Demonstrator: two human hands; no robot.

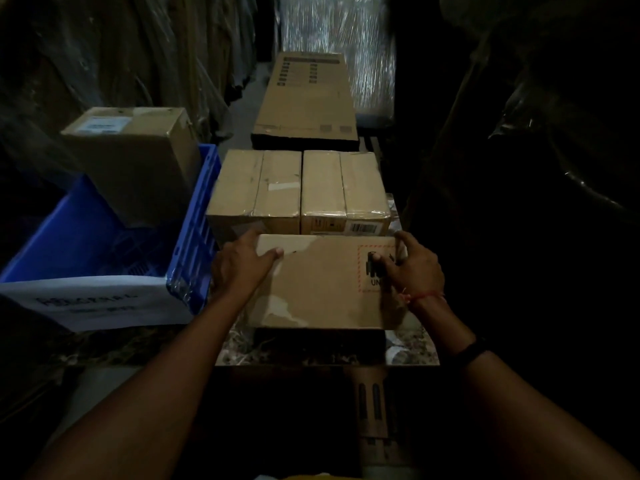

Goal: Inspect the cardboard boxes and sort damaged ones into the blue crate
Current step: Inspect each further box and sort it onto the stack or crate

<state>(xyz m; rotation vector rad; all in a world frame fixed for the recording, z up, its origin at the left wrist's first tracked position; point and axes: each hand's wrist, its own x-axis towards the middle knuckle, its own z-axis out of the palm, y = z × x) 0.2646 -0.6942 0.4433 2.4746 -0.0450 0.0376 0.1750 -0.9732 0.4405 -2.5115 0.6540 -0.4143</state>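
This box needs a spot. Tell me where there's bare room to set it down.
Blue crate: bare floor at its near end, before the box leaning inside. Table: only the strip between the held box and the near edge. Behind, two side-by-side boxes and a long box fill it.

Illegible label (86,303) on blue crate (194,216)

The room was dimly lit. A marbled tabletop (414,348) was flanked by dark wrapped stacks (104,46); a brighter film-wrapped stack (346,36) was seen behind, beside grey floor (242,112).
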